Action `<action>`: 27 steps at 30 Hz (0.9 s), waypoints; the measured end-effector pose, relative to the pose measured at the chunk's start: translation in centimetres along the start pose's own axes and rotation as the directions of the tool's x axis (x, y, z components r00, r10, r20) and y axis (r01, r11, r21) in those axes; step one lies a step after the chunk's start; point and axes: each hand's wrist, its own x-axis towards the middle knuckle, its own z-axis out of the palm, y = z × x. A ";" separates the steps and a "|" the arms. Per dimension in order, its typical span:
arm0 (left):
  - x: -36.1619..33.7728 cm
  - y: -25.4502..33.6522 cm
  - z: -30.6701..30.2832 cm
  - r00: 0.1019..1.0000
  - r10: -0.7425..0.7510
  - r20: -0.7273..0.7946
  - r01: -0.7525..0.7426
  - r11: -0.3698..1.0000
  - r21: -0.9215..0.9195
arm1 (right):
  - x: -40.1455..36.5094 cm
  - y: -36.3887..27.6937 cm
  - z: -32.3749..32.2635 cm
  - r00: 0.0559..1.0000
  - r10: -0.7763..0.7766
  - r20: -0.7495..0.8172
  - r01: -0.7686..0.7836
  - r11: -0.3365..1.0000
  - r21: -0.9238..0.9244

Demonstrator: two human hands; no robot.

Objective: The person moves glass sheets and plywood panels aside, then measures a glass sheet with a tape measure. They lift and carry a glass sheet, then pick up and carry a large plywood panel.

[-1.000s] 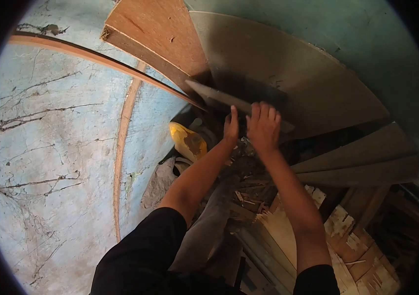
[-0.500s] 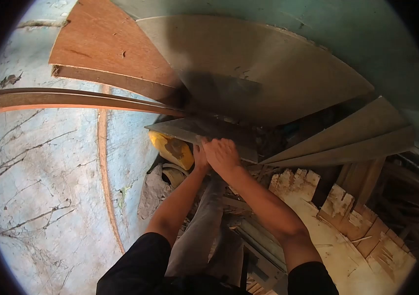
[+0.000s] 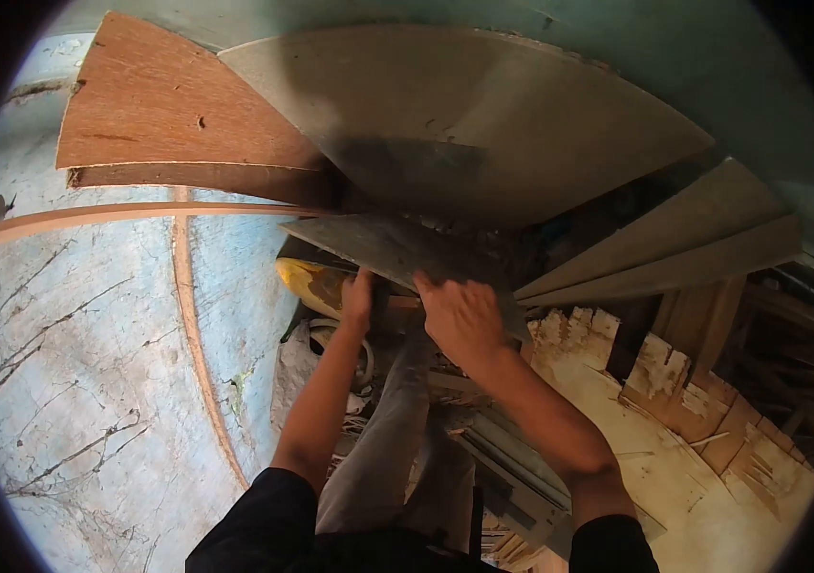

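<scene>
A flat dark grey board (image 3: pixel 397 241) lies tilted in front of me, its near edge facing me. My left hand (image 3: pixel 357 301) is closed on that near edge, left of the middle, with its fingers partly hidden under the board. Farther right, my right hand (image 3: pixel 464 315) grips the same edge from above, knuckles up. Beneath the board's left end, close to my left hand, sits a yellow object (image 3: pixel 308 282) with a dark patch. A crumpled grey cloth or sack (image 3: pixel 294 377) is below it.
A large curved grey-brown panel (image 3: pixel 512 124) and a reddish wooden panel (image 3: pixel 178 105) lean at the back. Narrower boards (image 3: pixel 674 239) stand at the right. Broken pale plywood (image 3: pixel 674 458) with jagged edges is at lower right. A stained blue-white wall (image 3: pixel 92 353) fills the left.
My hands, close together before, are now apart along the board's edge, left hand to the left and right hand to the right. The board's right part has shifted, and the view has swung slightly.
</scene>
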 end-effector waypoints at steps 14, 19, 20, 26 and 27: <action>3.2 -4.5 -4.4 0.951 -0.017 0.308 -0.011 0.996 0.088 | -13.5 -1.8 -12.1 0.966 0.087 -0.242 -0.092 0.996 -0.008; 3.6 -4.2 -4.1 0.953 -0.137 0.269 0.099 0.984 0.150 | -17.4 -2.6 -15.9 0.944 0.165 -0.287 -0.148 0.986 0.080; 4.0 -4.3 -4.1 0.954 -0.128 0.271 0.091 0.985 0.147 | -17.7 -2.5 -16.2 0.937 0.201 -0.285 -0.177 0.978 0.106; 1.2 -1.5 -3.2 0.968 -0.166 0.188 0.116 0.961 0.250 | -17.7 -1.9 -15.5 0.931 0.275 -0.239 -0.255 0.961 0.112; 1.1 -1.6 -3.1 0.968 -0.183 0.169 0.141 0.962 0.235 | -17.6 -1.9 -15.3 0.935 0.280 -0.217 -0.262 0.959 0.109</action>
